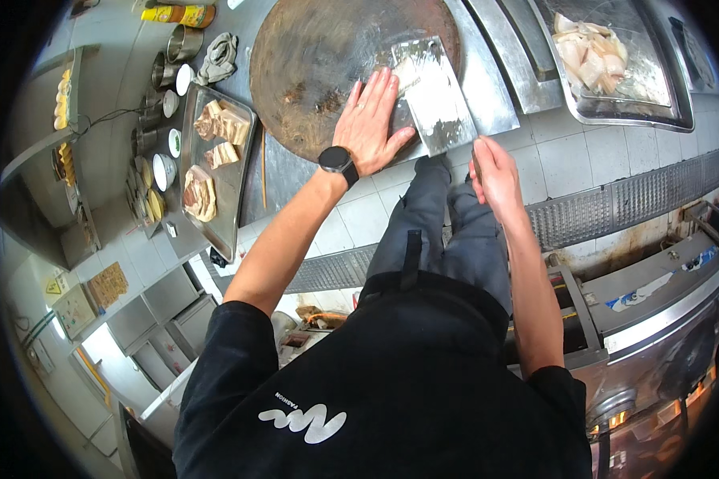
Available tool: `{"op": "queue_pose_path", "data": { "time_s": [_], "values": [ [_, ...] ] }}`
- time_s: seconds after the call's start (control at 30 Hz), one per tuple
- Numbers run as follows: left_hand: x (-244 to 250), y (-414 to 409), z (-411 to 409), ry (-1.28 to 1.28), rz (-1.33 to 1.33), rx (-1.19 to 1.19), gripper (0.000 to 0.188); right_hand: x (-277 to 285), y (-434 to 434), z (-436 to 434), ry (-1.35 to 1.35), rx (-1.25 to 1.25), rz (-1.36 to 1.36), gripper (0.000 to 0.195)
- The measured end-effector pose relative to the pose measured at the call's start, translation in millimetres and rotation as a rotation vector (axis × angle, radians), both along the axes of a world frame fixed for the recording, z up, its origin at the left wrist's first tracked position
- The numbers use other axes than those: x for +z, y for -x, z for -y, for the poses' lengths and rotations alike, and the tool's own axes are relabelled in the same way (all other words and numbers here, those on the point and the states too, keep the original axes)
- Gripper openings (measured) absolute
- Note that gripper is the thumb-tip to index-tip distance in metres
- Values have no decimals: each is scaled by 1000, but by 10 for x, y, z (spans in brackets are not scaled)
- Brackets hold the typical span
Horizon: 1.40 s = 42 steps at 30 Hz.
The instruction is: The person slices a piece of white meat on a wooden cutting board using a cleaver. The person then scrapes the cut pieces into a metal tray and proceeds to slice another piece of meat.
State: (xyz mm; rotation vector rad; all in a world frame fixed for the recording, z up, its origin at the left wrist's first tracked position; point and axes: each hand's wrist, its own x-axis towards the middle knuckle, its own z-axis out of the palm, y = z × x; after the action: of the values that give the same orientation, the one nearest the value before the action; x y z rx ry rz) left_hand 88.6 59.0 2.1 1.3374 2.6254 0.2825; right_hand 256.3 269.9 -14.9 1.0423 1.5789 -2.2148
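Note:
My right hand [496, 176] is closed around the handle of a wide cleaver [440, 102]. The broad blade, smeared with pale residue, lies over the near right edge of a round wooden chopping block [323, 66]. My left hand [371, 117], with a black watch at its wrist, is spread with the palm down at the block's near edge. Its fingertips are close beside the blade; whether they touch it I cannot tell. What lies under the palm is hidden. Dark scraps stick to the block's surface left of my fingers.
Left of the block, a metal tray [233, 206] holds several chunks of fatty meat [224, 126]. Bowls, metal pots and a crumpled grey cloth [217, 58] are beyond it. At the upper right, another metal tray [641, 123] holds pale slices [593, 57]. Stoves stand behind me.

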Motion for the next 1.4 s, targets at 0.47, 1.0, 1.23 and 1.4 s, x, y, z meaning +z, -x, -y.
{"op": "queue_pose_path", "data": {
  "time_s": [0.47, 1.0, 1.23, 1.4],
  "values": [
    [-65, -22, 10, 4, -123, 10, 87, 63, -84, 127, -29, 14, -10, 32],
    [10, 44, 42, 98, -132, -61, 85, 43, 279, 112, -118, 105, -64, 34],
    [72, 76, 62, 120, -133, -101, 85, 44, -81, 89, -163, 177, -20, 32],
    [93, 81, 99, 139, -137, -93, 86, 79, -238, 21, -213, 316, -88, 31]
  ]
}}
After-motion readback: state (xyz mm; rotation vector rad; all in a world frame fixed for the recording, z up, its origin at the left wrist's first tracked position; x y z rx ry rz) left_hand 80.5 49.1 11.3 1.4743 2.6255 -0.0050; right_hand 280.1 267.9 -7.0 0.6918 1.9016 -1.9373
